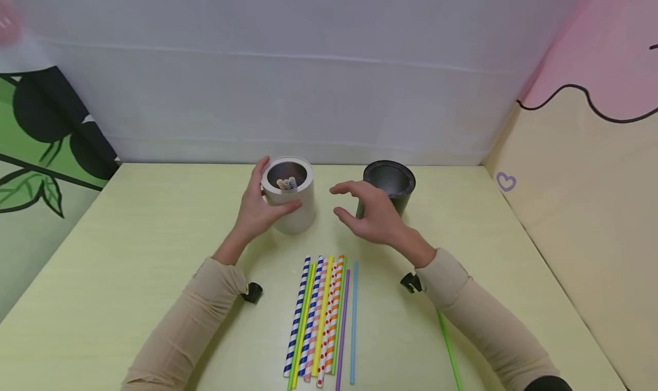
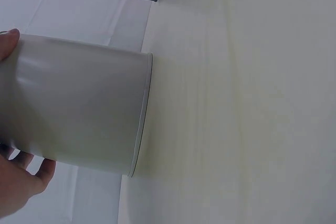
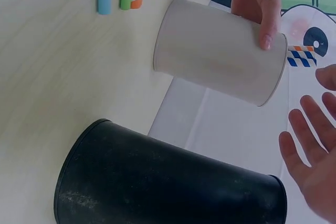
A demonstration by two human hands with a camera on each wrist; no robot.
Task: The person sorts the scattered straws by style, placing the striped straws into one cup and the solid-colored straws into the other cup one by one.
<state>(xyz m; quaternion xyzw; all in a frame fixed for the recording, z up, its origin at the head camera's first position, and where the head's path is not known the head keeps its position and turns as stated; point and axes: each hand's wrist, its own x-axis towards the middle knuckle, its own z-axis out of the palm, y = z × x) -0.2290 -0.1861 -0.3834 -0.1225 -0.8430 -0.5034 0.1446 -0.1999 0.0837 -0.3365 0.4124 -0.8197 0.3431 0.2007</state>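
"Head view, largest first: what do we list?"
"Table (image 1: 180, 237). White cup (image 1: 296, 222), held near the rim between thumb and fingers of our left hand (image 1: 258, 209). Black cup (image 1: 394, 181), just beside our right hand (image 1: 374, 215), whose fingers are spread."
"Smallest?"
"Striped straws (image 1: 287, 183), ends showing inside the white cup."

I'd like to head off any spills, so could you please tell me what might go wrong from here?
The straws standing in the white cup might slide out if the left hand tips it too far.
The right hand is close to the black cup, so a careless sweep could knock it over.
In the head view, the right sleeve overlaps the lone green straw and might brush it aside.
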